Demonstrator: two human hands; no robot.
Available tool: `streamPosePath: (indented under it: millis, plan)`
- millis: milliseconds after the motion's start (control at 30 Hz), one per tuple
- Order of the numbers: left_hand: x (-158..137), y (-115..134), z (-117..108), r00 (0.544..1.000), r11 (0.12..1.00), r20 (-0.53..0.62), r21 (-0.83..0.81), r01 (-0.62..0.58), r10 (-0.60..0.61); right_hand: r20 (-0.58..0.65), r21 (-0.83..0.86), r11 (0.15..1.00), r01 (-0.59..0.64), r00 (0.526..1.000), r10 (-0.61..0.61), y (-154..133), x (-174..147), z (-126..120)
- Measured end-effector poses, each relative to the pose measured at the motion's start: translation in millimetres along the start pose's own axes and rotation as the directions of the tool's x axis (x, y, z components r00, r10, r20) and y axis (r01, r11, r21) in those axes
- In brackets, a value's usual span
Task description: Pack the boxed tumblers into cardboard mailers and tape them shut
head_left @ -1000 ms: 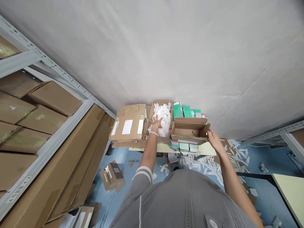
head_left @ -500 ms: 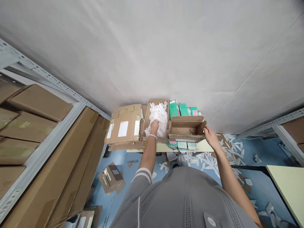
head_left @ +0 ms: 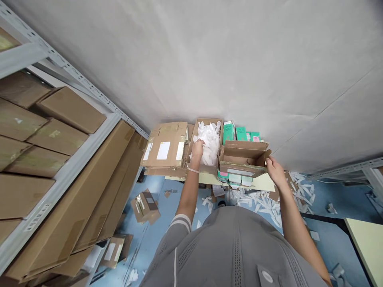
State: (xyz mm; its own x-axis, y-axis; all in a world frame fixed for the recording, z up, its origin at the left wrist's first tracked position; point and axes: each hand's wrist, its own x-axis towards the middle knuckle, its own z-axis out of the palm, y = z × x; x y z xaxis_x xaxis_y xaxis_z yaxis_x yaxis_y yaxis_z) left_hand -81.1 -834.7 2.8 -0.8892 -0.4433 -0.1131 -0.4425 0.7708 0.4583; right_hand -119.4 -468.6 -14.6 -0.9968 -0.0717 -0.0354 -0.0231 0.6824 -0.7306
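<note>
My left hand (head_left: 197, 150) reaches into an open cardboard box (head_left: 193, 137) filled with crumpled white paper (head_left: 210, 141). Its fingers are curled closed at the left part of the paper, with their tips partly hidden. My right hand (head_left: 275, 170) grips the right end of a second open carton (head_left: 239, 169), which looks bare inside and leans with its opening upward. This carton lies over rows of green-and-white packets (head_left: 229, 132), showing behind and in front of it.
Flattened cardboard (head_left: 167, 137) is stacked left on the pale table (head_left: 206, 178). A shelf of cartons (head_left: 72, 107) stands at left. Paper scraps (head_left: 257, 199) and a small box (head_left: 145, 207) lie on the blue floor. A pale tabletop (head_left: 365, 243) is at right.
The camera view has shifted, so the boxes sit further right and slightly higher. My left hand is closer to the left side of the paper. My right hand keeps its grip on the carton.
</note>
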Motion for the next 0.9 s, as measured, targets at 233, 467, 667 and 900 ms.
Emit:
streamPosePath:
  millis: [233, 467, 667, 900]
  plan:
    - [-35.9, 25.9, -42.2, 0.957, 0.981, -0.224, -0.022, -0.191, 0.182, 0.024, -0.051, 0.999, -0.011, 1.000, 0.012, -7.5, -0.2, -3.0]
    - [-81.4, 72.1, -69.9, 0.836, 0.843, -0.375, -0.208, -0.496, 0.400, 0.022, -0.044, 0.999, 0.015, 1.000, -0.014, -6.2, 1.9, -1.7]
    - [-99.9, 113.9, -54.4, 0.715, 0.540, -0.246, -0.510, -0.669, 0.654, 0.032, -0.053, 0.999, 0.003, 0.999, -0.001, -8.3, 3.1, -1.6]
    - [-74.4, 135.7, -13.6, 0.808, 0.684, 0.076, -0.581, -0.441, 0.585, 0.050, -0.066, 0.997, -0.024, 0.998, 0.028, -12.9, 0.7, -2.6]
